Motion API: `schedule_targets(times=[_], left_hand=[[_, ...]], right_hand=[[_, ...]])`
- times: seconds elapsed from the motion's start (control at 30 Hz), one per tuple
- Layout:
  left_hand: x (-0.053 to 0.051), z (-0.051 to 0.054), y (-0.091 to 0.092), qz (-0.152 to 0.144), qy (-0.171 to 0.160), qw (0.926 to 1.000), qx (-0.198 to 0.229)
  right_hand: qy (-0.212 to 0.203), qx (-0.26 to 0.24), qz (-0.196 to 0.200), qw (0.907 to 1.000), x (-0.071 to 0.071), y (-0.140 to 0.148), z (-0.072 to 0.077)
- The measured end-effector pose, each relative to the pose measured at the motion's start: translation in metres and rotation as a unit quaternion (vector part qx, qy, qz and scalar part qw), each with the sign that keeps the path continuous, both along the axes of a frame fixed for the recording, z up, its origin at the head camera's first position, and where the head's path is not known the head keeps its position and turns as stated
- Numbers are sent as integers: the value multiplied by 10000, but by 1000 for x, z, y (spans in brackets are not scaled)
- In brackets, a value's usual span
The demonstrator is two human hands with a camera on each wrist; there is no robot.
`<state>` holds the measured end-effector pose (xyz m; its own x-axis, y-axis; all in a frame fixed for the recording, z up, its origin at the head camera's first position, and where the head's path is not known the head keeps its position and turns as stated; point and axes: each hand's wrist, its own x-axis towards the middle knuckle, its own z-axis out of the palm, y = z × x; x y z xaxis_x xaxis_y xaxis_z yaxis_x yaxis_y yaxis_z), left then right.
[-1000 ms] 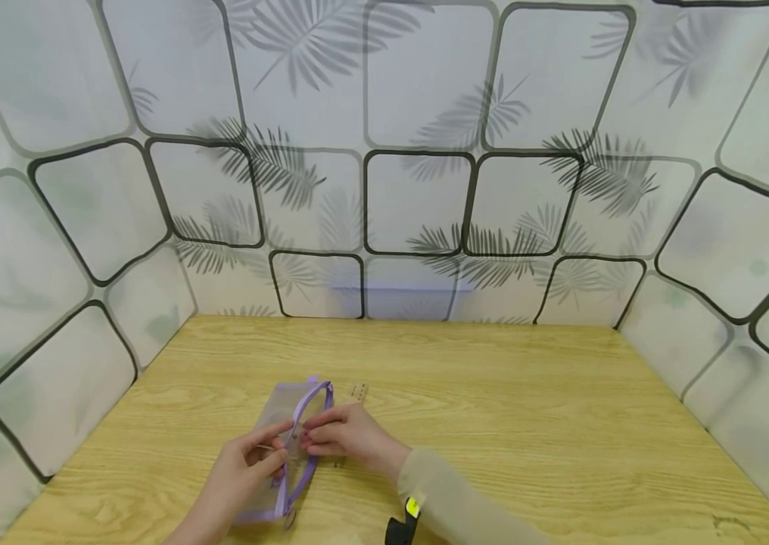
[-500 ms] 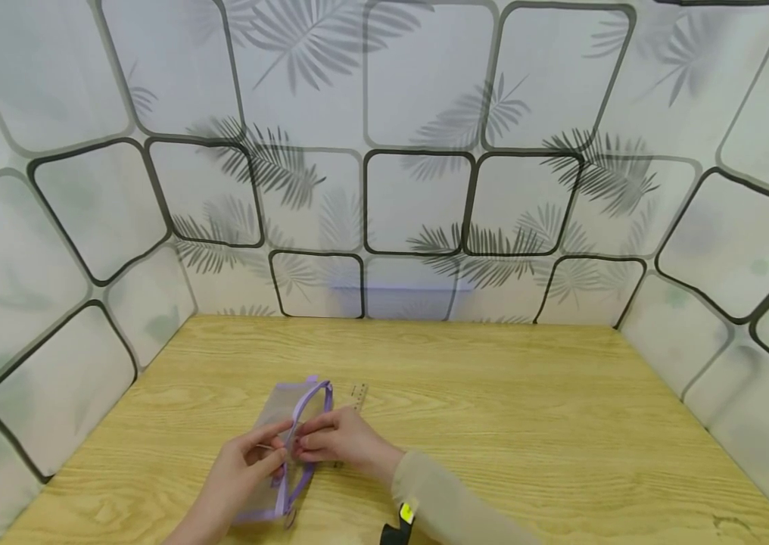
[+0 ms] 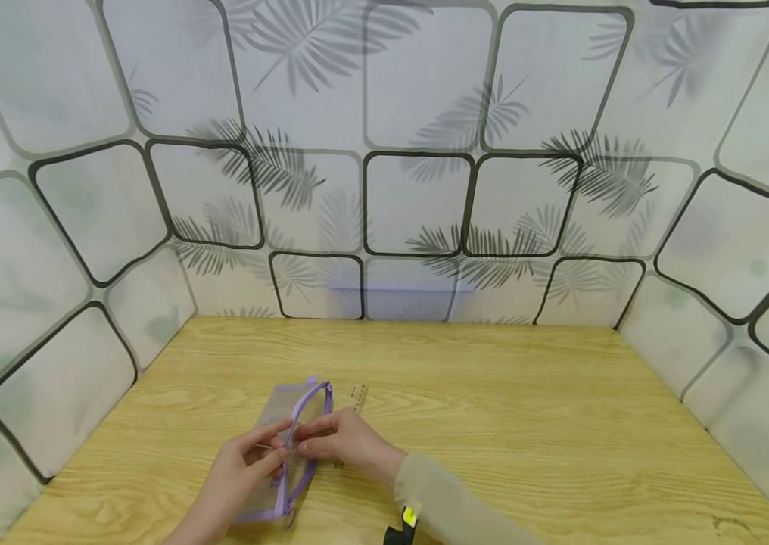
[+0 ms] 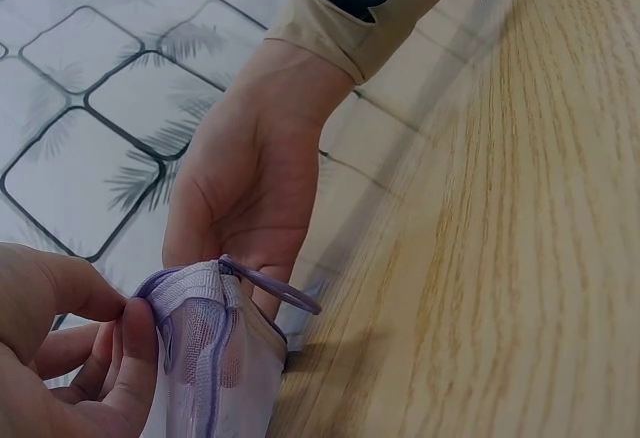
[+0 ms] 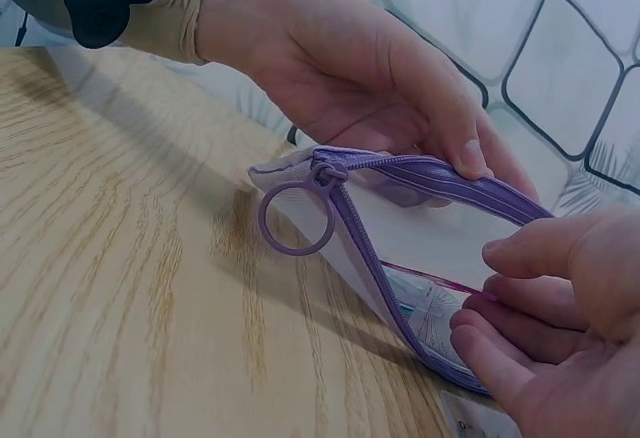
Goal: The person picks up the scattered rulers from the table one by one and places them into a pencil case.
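Observation:
A mesh pouch (image 3: pixel 267 431) with lilac trim lies on the table, its zipped mouth spread apart. My left hand (image 3: pixel 241 469) pinches the near rim of that mouth between thumb and fingers. The fingers of my right hand (image 3: pixel 347 440) reach into the opening. In the right wrist view my right hand (image 5: pixel 570 328) has thumb and fingertips apart, touching a thin pink stick (image 5: pixel 440 280) inside the pouch. A lilac ring pull (image 5: pixel 297 218) hangs from the zip slider. Other contents are hard to make out through the mesh.
A ruler (image 3: pixel 359 392) lies on the wooden table (image 3: pixel 493 409) just right of the pouch, partly hidden by my right hand. Patterned cloth walls (image 3: pixel 418 204) enclose the table at the back and both sides.
My right hand has moved slightly left, deeper into the pouch mouth, and its thumb and fingers have spread a little. My left hand and the pouch have stayed put.

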<state>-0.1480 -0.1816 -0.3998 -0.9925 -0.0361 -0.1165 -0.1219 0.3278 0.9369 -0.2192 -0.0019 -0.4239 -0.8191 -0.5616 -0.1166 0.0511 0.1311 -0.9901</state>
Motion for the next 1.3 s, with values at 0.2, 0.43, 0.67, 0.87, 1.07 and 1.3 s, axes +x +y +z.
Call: schedule_targets(times=[0.2, 0.43, 0.67, 0.87, 1.07, 1.3], left_hand=[[1, 1, 0, 14, 1, 10000, 29], [1, 2, 0, 49, -3, 10000, 3], [2, 2, 0, 46, 33, 10000, 25], [1, 1, 0, 63, 31, 10000, 33], [1, 1, -1, 31, 69, 10000, -6], [1, 2, 0, 56, 41, 10000, 24]], right_hand=[[95, 172, 99, 9998, 1, 1, 2], [258, 366, -63, 9990, 1, 1, 6], [465, 447, -82, 9979, -1, 6, 8], [697, 503, -113, 9962, -6, 11, 10], [620, 501, -181, 9967, -8, 15, 14], [509, 396, -160, 9978, -11, 17, 13]])
